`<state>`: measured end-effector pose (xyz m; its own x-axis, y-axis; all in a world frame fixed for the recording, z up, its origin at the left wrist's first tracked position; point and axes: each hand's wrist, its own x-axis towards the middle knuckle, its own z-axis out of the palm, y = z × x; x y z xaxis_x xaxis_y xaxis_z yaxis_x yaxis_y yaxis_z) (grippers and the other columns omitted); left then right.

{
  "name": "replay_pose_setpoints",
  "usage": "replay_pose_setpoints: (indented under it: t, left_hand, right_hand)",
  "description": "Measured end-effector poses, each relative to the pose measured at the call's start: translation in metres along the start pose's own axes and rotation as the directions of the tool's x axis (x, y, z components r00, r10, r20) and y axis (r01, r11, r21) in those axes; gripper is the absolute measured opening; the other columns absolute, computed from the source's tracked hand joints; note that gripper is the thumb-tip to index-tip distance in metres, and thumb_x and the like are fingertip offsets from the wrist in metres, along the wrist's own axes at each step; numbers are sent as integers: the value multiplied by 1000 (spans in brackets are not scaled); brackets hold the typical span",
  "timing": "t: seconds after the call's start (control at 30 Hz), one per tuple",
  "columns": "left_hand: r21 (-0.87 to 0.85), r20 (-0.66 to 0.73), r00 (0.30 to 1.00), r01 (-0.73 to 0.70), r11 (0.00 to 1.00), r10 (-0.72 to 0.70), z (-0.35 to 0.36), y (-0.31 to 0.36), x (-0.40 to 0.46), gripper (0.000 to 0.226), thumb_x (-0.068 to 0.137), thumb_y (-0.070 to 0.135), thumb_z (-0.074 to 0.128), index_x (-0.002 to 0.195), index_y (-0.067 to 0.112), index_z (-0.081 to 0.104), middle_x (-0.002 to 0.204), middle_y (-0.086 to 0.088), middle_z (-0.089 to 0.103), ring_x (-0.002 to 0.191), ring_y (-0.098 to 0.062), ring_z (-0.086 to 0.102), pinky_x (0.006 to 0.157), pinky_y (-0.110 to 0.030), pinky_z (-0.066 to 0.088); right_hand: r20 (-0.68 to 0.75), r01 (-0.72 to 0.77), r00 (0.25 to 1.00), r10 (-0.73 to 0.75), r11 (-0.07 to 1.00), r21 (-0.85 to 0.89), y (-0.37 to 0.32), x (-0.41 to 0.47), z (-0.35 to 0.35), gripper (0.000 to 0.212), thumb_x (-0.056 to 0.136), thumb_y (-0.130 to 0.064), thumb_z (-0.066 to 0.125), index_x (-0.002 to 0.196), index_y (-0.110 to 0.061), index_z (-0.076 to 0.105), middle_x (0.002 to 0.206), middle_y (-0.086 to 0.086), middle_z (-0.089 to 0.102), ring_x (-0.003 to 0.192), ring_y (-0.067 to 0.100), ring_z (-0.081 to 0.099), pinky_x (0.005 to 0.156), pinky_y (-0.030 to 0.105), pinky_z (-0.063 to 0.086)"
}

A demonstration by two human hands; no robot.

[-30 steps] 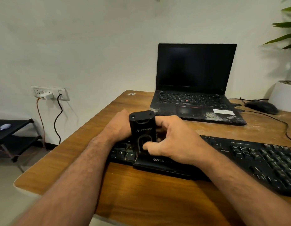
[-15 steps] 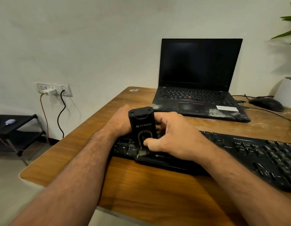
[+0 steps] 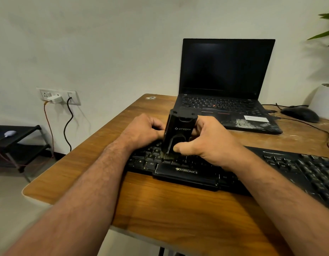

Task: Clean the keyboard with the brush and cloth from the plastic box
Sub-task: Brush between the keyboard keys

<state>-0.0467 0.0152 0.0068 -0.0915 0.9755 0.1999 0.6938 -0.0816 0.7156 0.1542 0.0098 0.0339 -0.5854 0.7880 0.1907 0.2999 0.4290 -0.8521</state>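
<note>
A black keyboard (image 3: 281,169) lies across the front of the wooden desk (image 3: 171,209). Over its left half stands a black brush tool (image 3: 179,131) with white lettering, upright, its short bristles touching the keys. My right hand (image 3: 206,143) grips the tool from the right, thumb pressed on its front near the bottom. My left hand (image 3: 143,129) closes on the tool's left side and rests over the keys. No cloth or plastic box is in view.
A dusty open laptop (image 3: 226,100) with a dark screen stands behind the keyboard. A black mouse (image 3: 299,113) and its cable lie at the back right beside a white plant pot (image 3: 324,98). A wall socket (image 3: 58,96) and a low black shelf (image 3: 21,143) are to the left.
The brush tool has shifted slightly away from me, off the keyboard's front edge and onto the key rows. Both hands kept their grip.
</note>
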Motion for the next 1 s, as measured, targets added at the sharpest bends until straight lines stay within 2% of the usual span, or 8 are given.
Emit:
replay_pose_setpoints:
  t: [0.07,0.2,0.37,0.53,0.7,0.8,0.87,1.0]
  left_hand:
    - [-4,8,1000,-5,1000,5,0,1,-1,3,80,20,77,78,20,79,74,13,74,73,-3,68,78,-23,51]
    - [-15,36,999,-11,1000,11,-2,2,-2,18,83,25,76,67,31,72,62,23,68,60,11,61,66,-15,43]
    - [12,33,999,-24,1000,23,-1,0,-1,4,81,26,77,81,23,79,79,13,75,79,-3,69,83,-27,52]
    - [-17,33,999,-16,1000,16,-1,1,-2,14,81,25,77,71,33,74,70,22,71,65,11,63,71,-17,43]
    - [9,9,1000,-10,1000,9,0,-3,1,7,81,18,77,77,23,79,73,14,74,72,-2,68,72,-21,49]
    - [-6,16,1000,-2,1000,3,0,-2,1,7,81,23,77,74,25,78,70,15,73,64,3,65,68,-18,46]
    - [-7,15,1000,-4,1000,4,0,-2,1,10,81,24,77,71,27,76,68,17,72,62,6,63,67,-18,45]
    - [20,-4,999,-31,999,31,-1,0,0,24,85,15,71,67,31,71,63,21,69,58,6,61,54,-7,43]
  right_hand:
    - [-8,-5,1000,5,1000,5,0,-1,2,38,73,-3,82,98,-28,68,90,-3,77,84,17,75,83,41,60]
    - [-181,-46,983,35,997,-57,6,8,-3,36,73,-9,84,92,-34,66,84,-9,75,75,9,73,77,39,62]
    - [79,-34,996,30,998,57,3,-2,-4,35,77,-3,80,104,-23,70,91,-4,78,83,10,75,77,27,60]
    - [-216,-51,976,5,976,-210,9,12,-2,36,75,-18,81,107,-31,69,80,-12,72,60,-5,64,57,14,49]
    - [-20,8,1000,-9,999,-41,9,2,2,40,76,-12,82,107,-32,68,87,-11,76,77,1,72,72,23,58]
    - [-178,-2,984,-33,982,-189,12,12,5,41,77,-15,80,112,-29,67,82,-14,71,61,-6,63,54,9,46]
    - [-217,2,975,-48,979,-206,12,15,3,41,77,-16,80,113,-31,67,86,-11,72,60,-2,64,52,11,47]
    - [38,53,998,-53,999,2,13,9,9,41,76,-8,81,109,-29,68,91,-6,77,80,6,73,74,26,59]
